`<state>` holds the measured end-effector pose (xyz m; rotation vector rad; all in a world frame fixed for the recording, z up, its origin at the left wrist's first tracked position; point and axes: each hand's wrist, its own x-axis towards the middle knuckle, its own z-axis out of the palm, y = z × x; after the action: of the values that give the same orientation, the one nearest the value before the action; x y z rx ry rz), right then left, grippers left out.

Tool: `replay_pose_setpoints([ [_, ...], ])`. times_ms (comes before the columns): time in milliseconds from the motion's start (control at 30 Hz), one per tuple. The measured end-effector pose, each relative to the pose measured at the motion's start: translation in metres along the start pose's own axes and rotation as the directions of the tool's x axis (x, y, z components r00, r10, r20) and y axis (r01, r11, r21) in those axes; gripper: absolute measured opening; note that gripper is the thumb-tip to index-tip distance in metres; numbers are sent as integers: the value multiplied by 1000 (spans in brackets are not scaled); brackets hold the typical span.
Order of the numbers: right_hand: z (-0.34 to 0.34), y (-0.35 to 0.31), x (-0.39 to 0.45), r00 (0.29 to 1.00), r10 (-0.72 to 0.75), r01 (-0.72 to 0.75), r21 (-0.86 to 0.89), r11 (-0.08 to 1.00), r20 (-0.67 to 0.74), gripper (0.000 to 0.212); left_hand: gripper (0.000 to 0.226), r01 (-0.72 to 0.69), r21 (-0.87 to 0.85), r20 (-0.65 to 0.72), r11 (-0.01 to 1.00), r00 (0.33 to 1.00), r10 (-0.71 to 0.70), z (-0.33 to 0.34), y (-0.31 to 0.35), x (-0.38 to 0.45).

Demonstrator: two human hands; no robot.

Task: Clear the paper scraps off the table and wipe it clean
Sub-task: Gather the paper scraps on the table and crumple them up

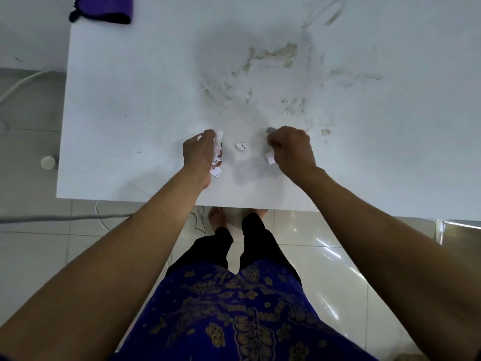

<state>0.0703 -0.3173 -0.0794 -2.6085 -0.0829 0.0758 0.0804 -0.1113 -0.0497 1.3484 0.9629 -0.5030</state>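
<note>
Paper scraps (216,162) were bunched in the left hand (200,152), its fingers curled around them, near the front edge of the white desk (125,105). One loose scrap (241,146) lay between the hands. The right hand (291,149) pinched another scrap (270,158) with curled fingers. Brownish smears (273,56) marked the desk beyond; a purple cloth (104,7) lay at the far left corner.

One loose scrap (241,146), one cloth (104,9)
</note>
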Motion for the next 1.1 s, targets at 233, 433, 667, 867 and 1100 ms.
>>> replay_pose_setpoints([
  [233,-44,6,15,835,530,-454,728,513,147,19,19,26,47,12,999,1000,-26,10,2,-6],
  [433,-21,10,-9,969,246,-246,50,968,-1,20,8,-1,98,26,995,1000,-1,16,2,-10],
  [667,4,-11,-29,987,159,-159,-135,978,-13,15,9,-35,105,15,994,999,33,7,1,-12],
  [867,7,-33,-37,958,286,-284,-88,955,17,52,17,-46,86,18,995,999,44,-1,0,-13],
  [1100,19,-49,-38,972,197,-176,-163,971,125,74,17,-47,74,27,996,999,45,-7,-1,-14],
])
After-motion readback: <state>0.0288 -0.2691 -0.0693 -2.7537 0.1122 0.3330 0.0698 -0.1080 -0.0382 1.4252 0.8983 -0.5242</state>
